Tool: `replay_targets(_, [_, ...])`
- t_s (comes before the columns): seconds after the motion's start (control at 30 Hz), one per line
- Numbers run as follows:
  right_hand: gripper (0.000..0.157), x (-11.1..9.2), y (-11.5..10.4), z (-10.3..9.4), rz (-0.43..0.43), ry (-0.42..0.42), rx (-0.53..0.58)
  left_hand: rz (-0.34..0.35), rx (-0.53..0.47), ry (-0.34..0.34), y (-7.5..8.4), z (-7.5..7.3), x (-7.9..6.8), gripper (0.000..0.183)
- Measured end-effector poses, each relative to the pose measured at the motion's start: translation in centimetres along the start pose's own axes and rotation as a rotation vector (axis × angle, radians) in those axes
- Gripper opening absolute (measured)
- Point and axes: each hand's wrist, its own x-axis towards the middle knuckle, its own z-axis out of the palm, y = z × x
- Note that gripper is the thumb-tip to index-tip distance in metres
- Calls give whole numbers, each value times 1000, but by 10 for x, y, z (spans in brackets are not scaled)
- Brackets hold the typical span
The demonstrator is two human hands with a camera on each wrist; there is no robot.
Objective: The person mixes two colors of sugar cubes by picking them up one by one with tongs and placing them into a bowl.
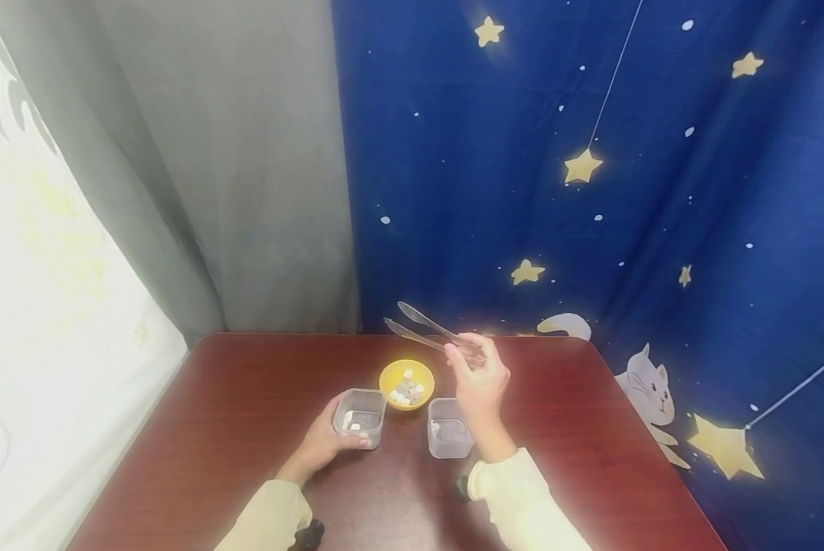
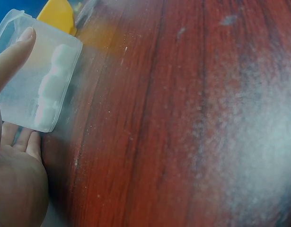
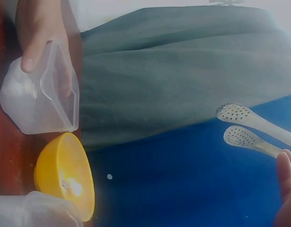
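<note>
In the head view, my left hand [image 1: 317, 445] holds a clear plastic container [image 1: 366, 401], thumb on its near side and fingers around the left. White round pieces [image 2: 52, 86] lie along its bottom in the left wrist view. My right hand [image 1: 482, 384] grips metal tongs [image 3: 262, 124] with perforated tips, raised above the table. The tips stand apart with nothing between them. A yellow bowl [image 1: 387, 379] with several white and greyish pieces [image 1: 408, 390] sits between the hands, beyond the containers. Below my right hand stands a second clear container [image 1: 449, 447], partly hidden by that hand.
The dark red wooden table [image 1: 260, 390] has a rounded far edge. A grey curtain [image 1: 246, 168] and a blue star-patterned curtain [image 1: 453, 184] hang behind it. A bright white curtain [image 1: 47, 306] hangs at the left.
</note>
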Motion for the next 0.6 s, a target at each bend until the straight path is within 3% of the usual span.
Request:
replay_targets(0.17, [22, -5, 2, 2, 49, -32, -2, -15, 5, -23, 13, -2, -4, 96])
replay_targets(0.37, [22, -12, 11, 5, 137, -94, -42, -10, 0, -26, 12, -3, -4, 96])
replay_targets(0.5, [23, -19, 35, 9, 193, -154, -80, -10, 33, -6, -9, -2, 3, 99])
replay_targets(0.6, [24, -24, 49, 12, 224, -194, -97, -8, 48, 7, -15, -1, 4, 99])
